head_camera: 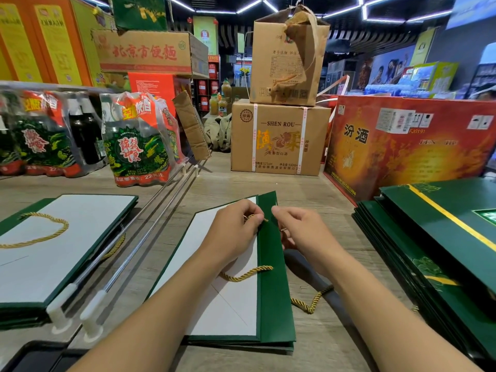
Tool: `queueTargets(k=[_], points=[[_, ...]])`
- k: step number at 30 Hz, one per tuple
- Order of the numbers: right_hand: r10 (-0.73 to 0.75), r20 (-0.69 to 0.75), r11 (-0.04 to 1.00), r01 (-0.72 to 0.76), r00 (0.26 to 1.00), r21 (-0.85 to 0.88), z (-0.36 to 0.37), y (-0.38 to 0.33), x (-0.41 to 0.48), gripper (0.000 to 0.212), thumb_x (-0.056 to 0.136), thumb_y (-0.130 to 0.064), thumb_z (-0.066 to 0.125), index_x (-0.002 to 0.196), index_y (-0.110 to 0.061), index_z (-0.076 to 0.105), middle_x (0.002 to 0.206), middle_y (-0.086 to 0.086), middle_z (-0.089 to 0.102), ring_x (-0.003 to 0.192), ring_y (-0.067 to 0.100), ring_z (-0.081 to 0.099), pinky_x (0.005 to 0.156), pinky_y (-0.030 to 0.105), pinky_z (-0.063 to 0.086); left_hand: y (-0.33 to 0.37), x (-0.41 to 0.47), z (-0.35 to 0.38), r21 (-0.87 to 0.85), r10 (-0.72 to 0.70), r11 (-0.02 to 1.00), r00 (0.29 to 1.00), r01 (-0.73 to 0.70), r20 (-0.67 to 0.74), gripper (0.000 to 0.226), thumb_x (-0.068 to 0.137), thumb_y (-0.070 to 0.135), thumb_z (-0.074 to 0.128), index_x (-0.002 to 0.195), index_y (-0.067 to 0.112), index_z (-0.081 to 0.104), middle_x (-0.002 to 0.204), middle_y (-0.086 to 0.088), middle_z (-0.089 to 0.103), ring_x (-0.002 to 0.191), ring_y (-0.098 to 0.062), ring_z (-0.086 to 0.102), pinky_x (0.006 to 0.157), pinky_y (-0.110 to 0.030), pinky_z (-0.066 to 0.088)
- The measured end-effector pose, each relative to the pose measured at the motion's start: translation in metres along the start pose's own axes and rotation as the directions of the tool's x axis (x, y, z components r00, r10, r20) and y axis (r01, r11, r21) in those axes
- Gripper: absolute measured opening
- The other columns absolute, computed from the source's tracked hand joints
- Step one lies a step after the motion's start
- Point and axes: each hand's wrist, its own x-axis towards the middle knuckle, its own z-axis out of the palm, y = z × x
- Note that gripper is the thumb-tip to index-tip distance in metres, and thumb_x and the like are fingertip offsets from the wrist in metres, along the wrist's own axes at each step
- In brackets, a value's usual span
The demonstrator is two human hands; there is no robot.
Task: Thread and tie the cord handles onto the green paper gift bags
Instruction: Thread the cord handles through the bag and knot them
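A flat green paper gift bag (pixel 273 299) lies in front of me on the wooden table, its white inner side facing up and its green top band on the right. My left hand (pixel 233 234) pinches the end of a gold cord (pixel 248 275) at a hole in the band's far end. The cord's other end passes through a nearer hole in the band. My right hand (pixel 298 232) has its fingers curled at the band's right edge, beside the far hole; what it grips is hidden. A second gold cord (pixel 312 302) lies loose right of the bag.
A finished bag (pixel 53 253) with a gold loop handle lies at left on a stack. A pile of flat green bags (pixel 440 237) sits at right. Two metal rods (pixel 150 226) run diagonally between the bags. Cartons (pixel 279 135) and bottle packs (pixel 137 140) crowd the far side.
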Motion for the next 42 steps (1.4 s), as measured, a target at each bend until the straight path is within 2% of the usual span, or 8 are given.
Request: queueTargets(k=[6,11,19,26,32,34,37,42], points=[[0.037,-0.104,0.977,-0.058,0.994,-0.206,0.002,0.001,0.003,0.022,0.105,-0.023,0.055,0.1,-0.005,0.066,0.076,0.01,0.073,0.057,0.019,0.07,0.043,0.03,0.052,0.003,0.002,-0.007,0.028,-0.069,0.997,0.997,0.069,0.021,0.009,0.095,0.038,0.067,0.095,0.03,0.061,0.079,0.006,0.07,0.07,-0.013,0.064,0.062,-0.034,0.053],[-0.005,-0.195,0.936,-0.064,0.981,-0.346,-0.007,0.003,0.009,0.023,0.107,-0.025,0.05,0.097,-0.012,0.065,0.087,0.01,0.075,0.079,0.024,0.073,0.069,0.043,0.062,0.002,0.0,-0.029,0.073,-0.326,0.945,0.901,0.319,0.285,0.03,0.091,0.051,0.068,0.094,0.021,0.067,0.079,-0.002,0.076,0.058,-0.014,0.058,0.058,-0.029,0.046],[-0.082,-0.223,0.889,-0.03,0.971,-0.457,-0.005,0.003,0.013,0.024,0.106,-0.027,0.052,0.092,-0.014,0.065,0.086,0.007,0.073,0.086,0.029,0.069,0.077,0.046,0.057,-0.005,0.004,-0.02,0.065,-0.262,0.963,0.965,0.261,-0.008,0.025,0.098,0.04,0.062,0.085,0.019,0.069,0.074,0.003,0.062,0.072,-0.015,0.055,0.064,-0.029,0.042],[-0.067,-0.235,0.886,-0.051,0.97,-0.46,-0.018,0.006,0.011,0.019,0.107,-0.043,0.043,0.105,-0.028,0.055,0.104,0.006,0.069,0.093,0.026,0.066,0.085,0.049,0.056,-0.009,0.004,-0.028,0.106,-0.193,0.976,0.981,0.192,-0.002,0.013,0.095,0.035,0.067,0.09,0.023,0.069,0.079,0.005,0.065,0.074,-0.014,0.059,0.062,-0.028,0.043],[-0.081,-0.29,0.932,-0.031,0.954,-0.362,-0.027,0.004,0.011,0.019,0.107,-0.041,0.041,0.103,-0.029,0.056,0.096,0.008,0.072,0.093,0.031,0.067,0.087,0.055,0.054,-0.033,0.018,-0.05,0.396,-0.433,0.803,0.893,0.445,-0.125,0.066,0.091,0.06,0.059,0.141,0.018,0.05,0.138,-0.005,0.055,0.132,-0.031,0.044,0.107,-0.045,0.039],[-0.091,-0.299,0.954,-0.003,0.95,-0.3,-0.029,0.002,0.01,0.018,0.107,-0.041,0.041,0.106,-0.032,0.057,0.097,0.005,0.073,0.094,0.027,0.069,0.089,0.057,0.054,-0.033,0.015,-0.053,0.264,-0.522,0.813,0.85,0.52,-0.066,0.062,0.093,0.056,0.059,0.137,0.013,0.048,0.133,-0.002,0.055,0.123,-0.026,0.048,0.101,-0.04,0.042],[-0.134,-0.337,0.981,0.077,0.932,-0.176,-0.03,-0.001,0.008,0.017,0.108,-0.034,0.046,0.115,-0.027,0.059,0.1,-0.003,0.074,0.094,0.021,0.071,0.091,0.057,0.055,-0.031,0.011,-0.053,-0.092,-0.523,0.846,0.851,0.525,0.045,0.031,0.096,0.04,0.066,0.094,0.01,0.061,0.088,0.0,0.061,0.08,-0.016,0.052,0.066,-0.029,0.039],[-0.023,-0.36,0.999,0.037,0.933,0.032,-0.032,-0.008,0.007,0.037,0.102,-0.032,0.062,0.134,-0.023,0.046,0.088,-0.005,0.075,0.083,0.014,0.074,0.078,0.044,0.061,-0.032,0.016,-0.058,-0.444,-0.44,0.816,0.896,0.371,-0.058,0.016,0.097,0.02,0.068,0.089,0.006,0.071,0.089,-0.014,0.074,0.083,-0.023,0.065,0.076,-0.033,0.052]])
